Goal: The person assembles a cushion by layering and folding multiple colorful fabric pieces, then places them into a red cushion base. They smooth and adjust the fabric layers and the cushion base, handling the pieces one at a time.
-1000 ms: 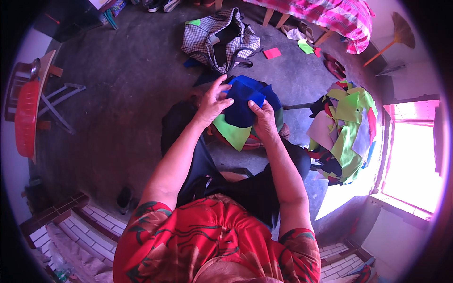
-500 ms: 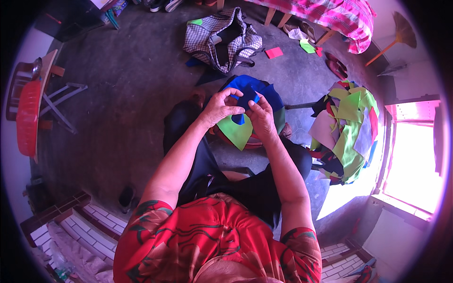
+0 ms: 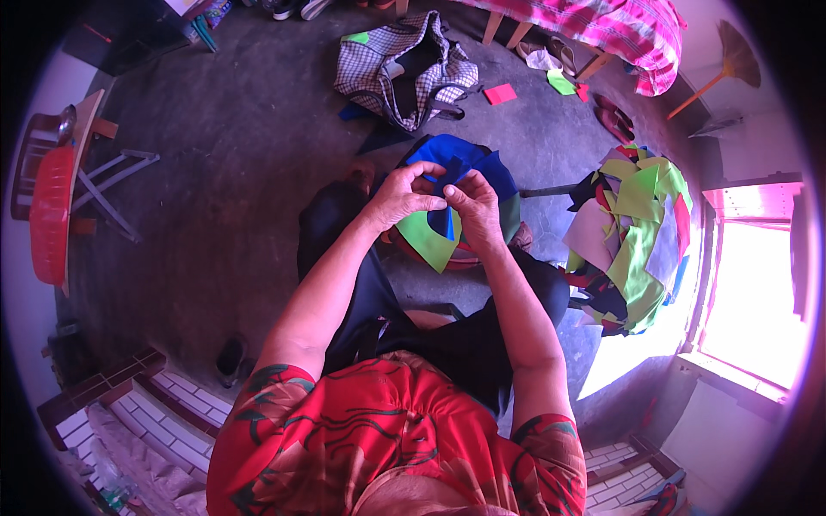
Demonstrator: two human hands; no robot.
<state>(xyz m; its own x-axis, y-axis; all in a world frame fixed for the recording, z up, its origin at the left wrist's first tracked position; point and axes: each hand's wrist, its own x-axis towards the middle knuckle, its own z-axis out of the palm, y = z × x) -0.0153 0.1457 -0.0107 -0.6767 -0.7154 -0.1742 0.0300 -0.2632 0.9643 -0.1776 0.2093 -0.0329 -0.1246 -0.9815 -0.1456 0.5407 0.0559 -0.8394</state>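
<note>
- Over the lap of the seated person, both hands meet on a small blue piece of cloth (image 3: pixel 446 182), pinched between the fingertips of the two hands.
- Left hand (image 3: pixel 398 194) is curled, thumb and fingers closed on the left edge of the blue piece.
- Right hand (image 3: pixel 475 209) is likewise closed on the right edge of it, knuckles up, just touching the left hand's fingertips.
- Directly under the hands lies a stack of cloth pieces (image 3: pixel 469 163), blue on top, with a green piece (image 3: pixel 424 241) sticking out toward the person and a red edge showing lower down.
- Off to the person's right, a loose heap of cloth scraps (image 3: pixel 632 232) in green, red, grey and dark colours sits on the floor, well apart from the hands.
- Beyond the stack, a checked bag (image 3: pixel 404 64) lies open on the grey floor (image 3: pixel 232 172), with a few small red and green scraps (image 3: pixel 500 93) near it.
- At the far left stands a red plastic chair (image 3: pixel 50 211) beside a wooden table edge.
- Top right, a pink checked cloth (image 3: pixel 615 26) hangs over a piece of furniture, and a broom (image 3: pixel 718 64) leans near the wall.
- Bright light comes through the window (image 3: pixel 744 292) on the right.
</note>
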